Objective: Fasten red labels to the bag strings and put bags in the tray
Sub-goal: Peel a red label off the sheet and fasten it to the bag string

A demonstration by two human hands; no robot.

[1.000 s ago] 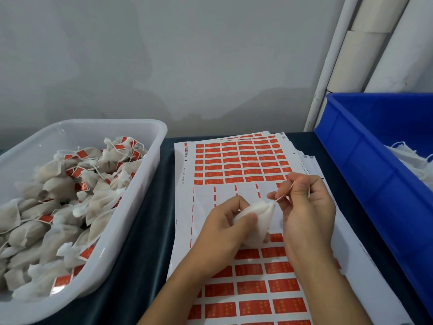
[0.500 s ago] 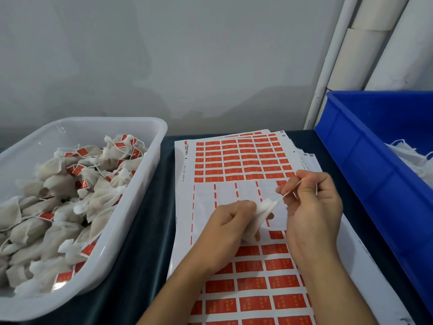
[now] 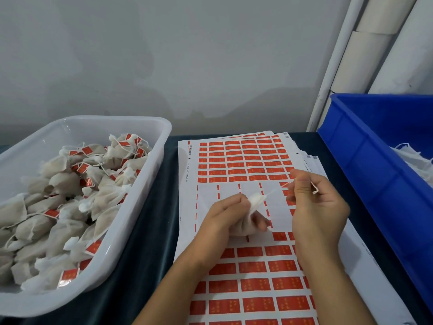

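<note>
My left hand (image 3: 225, 216) grips a small white bag (image 3: 255, 201) above the sheet of red labels (image 3: 253, 285). Only the bag's top corner shows past my fingers. From that corner a thin white string (image 3: 271, 192) runs up to my right hand (image 3: 314, 207), which pinches its end. A folded red label (image 3: 314, 188) sits between my right thumb and fingers, seen edge-on. The white tray (image 3: 150, 174) at the left holds several labelled bags (image 3: 61, 207).
A blue bin (image 3: 365, 165) stands at the right with white unlabelled bags (image 3: 417, 160) inside. More label sheets lie stacked under the top one on the dark tablecloth (image 3: 150, 242). A grey wall and white pipes (image 3: 337, 57) close off the back.
My left hand has lowered and turned the bag into its palm. My right hand has drawn the string out to the right, away from the bag.
</note>
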